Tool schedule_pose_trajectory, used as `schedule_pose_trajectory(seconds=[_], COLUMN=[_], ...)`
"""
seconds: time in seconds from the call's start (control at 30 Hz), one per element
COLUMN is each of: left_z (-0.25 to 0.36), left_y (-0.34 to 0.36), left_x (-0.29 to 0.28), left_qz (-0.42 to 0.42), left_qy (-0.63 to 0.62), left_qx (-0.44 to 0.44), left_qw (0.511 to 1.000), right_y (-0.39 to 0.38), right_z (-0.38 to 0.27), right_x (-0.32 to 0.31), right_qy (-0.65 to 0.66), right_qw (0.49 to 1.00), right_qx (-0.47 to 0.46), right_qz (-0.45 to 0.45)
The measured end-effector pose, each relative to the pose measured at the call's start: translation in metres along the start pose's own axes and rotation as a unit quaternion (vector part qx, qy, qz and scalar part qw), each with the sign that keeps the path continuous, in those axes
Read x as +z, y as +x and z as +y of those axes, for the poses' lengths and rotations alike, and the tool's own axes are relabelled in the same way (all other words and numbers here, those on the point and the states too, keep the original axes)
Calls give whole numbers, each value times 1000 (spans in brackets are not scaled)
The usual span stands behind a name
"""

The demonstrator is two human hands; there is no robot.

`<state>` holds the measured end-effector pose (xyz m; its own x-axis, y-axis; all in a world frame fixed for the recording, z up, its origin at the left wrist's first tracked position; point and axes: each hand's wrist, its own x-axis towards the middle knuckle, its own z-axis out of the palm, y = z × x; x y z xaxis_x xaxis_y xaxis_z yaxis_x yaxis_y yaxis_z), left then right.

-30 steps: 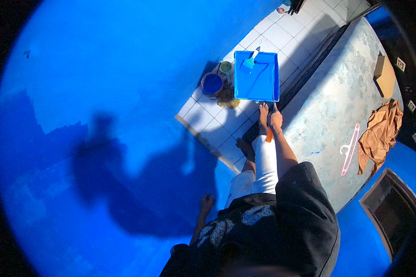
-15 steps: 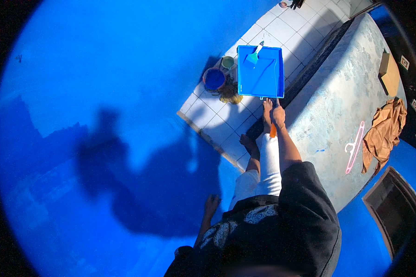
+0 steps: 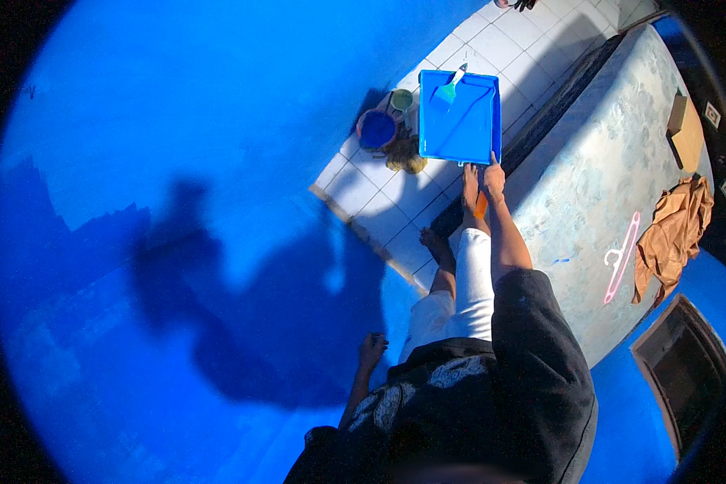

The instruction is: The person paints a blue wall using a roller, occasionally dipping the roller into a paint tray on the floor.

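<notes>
My right hand (image 3: 494,181) is wrapped around the orange handle (image 3: 481,205) of a paint roller, right at the near edge of a blue paint tray (image 3: 497,121). The roller's thin bent rod runs over the tray; its blue-coated head cannot be made out against the paint. Inside the tray, toward the far side, lies a flat paintbrush (image 3: 452,87) with a pale handle and green-blue bristles. My left hand (image 3: 372,350) hangs low beside my body, in front of the blue wall, fingers loosely bent and holding nothing visible.
A bucket of blue paint (image 3: 377,129), a small green-topped container (image 3: 401,100) and a yellowish clump (image 3: 406,155) stand left of the tray on white tiles (image 3: 379,211). To the right, a grey ledge (image 3: 577,230) bears a pink hanger (image 3: 623,258), crumpled brown paper (image 3: 676,234) and a cardboard box (image 3: 686,133).
My right hand has moved forward with the roller, closer to the tray's near edge. My left hand has lifted slightly. The whole view has shifted a little.
</notes>
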<state>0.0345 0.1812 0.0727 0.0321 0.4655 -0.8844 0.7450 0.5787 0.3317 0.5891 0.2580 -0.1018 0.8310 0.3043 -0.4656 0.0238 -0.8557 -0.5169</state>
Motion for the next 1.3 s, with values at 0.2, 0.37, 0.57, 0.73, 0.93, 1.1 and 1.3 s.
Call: schedule_pose_trajectory(seconds=[0.2, 0.37, 0.57, 0.73, 0.93, 1.1, 1.3], left_z=[-11, 7, 12, 4, 1, -15, -40], left_y=[6, 1, -8, -8, -15, -11, 10], left_x=[3, 3, 8, 0, 3, 18, 33], left_qz=[-18, -44, -16, -24, -8, -39, -42], left_qy=[-81, 38, 40, 68, 23, -33, -1], left_qx=[-7, 14, 84, 183, 22, 2, 8], left_qw=[997, 998, 995, 980, 999, 999, 999], right_y=[-52, -107, -88, -13, -19, -87, -20], right_z=[37, 62, 36, 2, 9, 40, 63], right_x=[11, -7, -21, 3, 2, -18, -8], right_qy=[-12, -26, -20, -59, -70, -137, -134], right_qw=[999, 998, 998, 998, 995, 987, 989], right_qx=[0, -11, -12, -6, -5, 5, -59], right_qz=[-34, -64, -62, -31, -68, -81, -32])
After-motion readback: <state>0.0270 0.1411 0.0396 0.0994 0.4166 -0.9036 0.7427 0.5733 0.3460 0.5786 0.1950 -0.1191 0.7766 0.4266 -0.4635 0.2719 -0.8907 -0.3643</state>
